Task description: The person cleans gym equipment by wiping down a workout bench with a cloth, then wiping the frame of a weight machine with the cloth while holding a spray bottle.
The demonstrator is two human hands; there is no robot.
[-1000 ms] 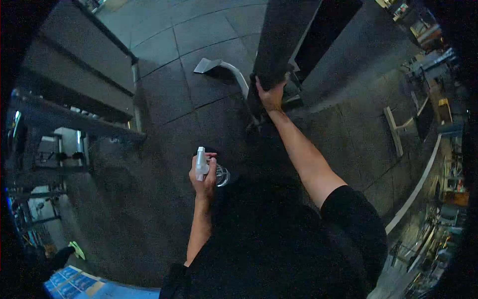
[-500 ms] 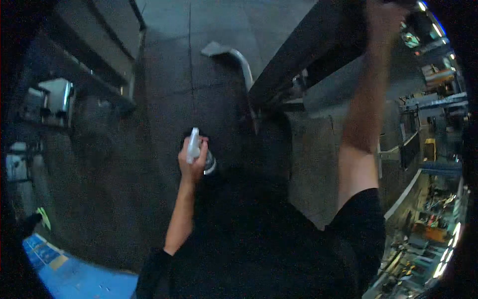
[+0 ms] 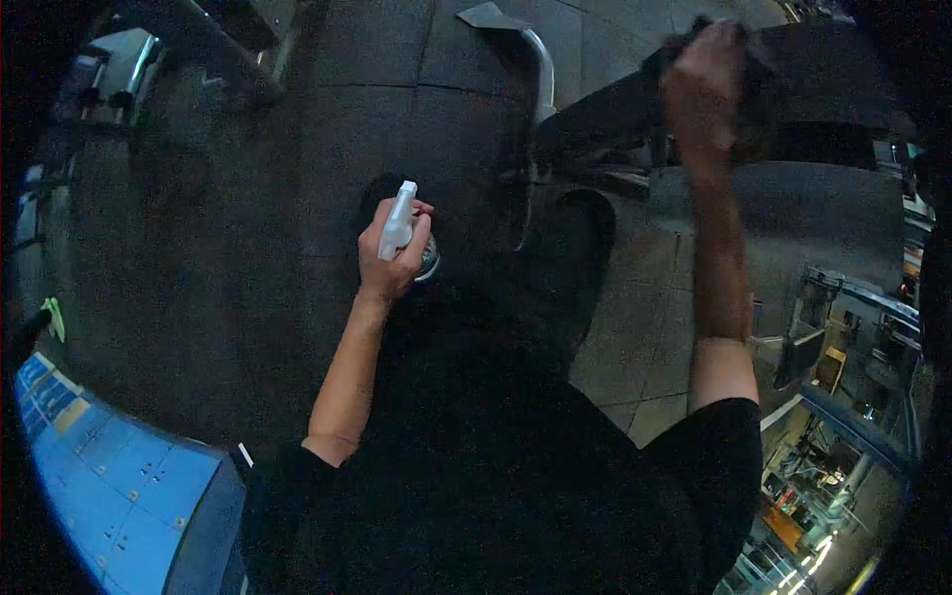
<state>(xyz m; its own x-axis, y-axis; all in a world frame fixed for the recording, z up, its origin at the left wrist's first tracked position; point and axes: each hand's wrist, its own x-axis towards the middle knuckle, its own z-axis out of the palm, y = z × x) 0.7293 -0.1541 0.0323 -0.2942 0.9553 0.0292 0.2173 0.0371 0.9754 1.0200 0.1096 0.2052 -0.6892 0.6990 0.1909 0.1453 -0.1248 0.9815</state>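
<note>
My left hand (image 3: 390, 248) is wrapped round the neck of a clear spray bottle (image 3: 429, 262) with a white trigger head (image 3: 398, 223), low in front of my body. At the upper right, my right hand (image 3: 706, 84) is bent over a dark bunched thing (image 3: 756, 104), perhaps a cloth, above a long black padded bench (image 3: 615, 109). That hand is smeared by motion, and the dark thing blends with the pad. A curved silver metal leg (image 3: 540, 64) with a flat foot lies beside the bench's near end.
Blue panels (image 3: 119, 486) stand at the lower left, with a yellow-green shoe (image 3: 56, 319) above them. Dark equipment frames (image 3: 223, 50) are at the upper left. More frames and lit equipment (image 3: 828, 476) fill the right side. Dark floor tiles (image 3: 367, 119) lie between.
My right hand has gone from the bench's near end to farther right along it. The view has turned, bringing more of the blue panels in. My left hand keeps hold of the spray bottle.
</note>
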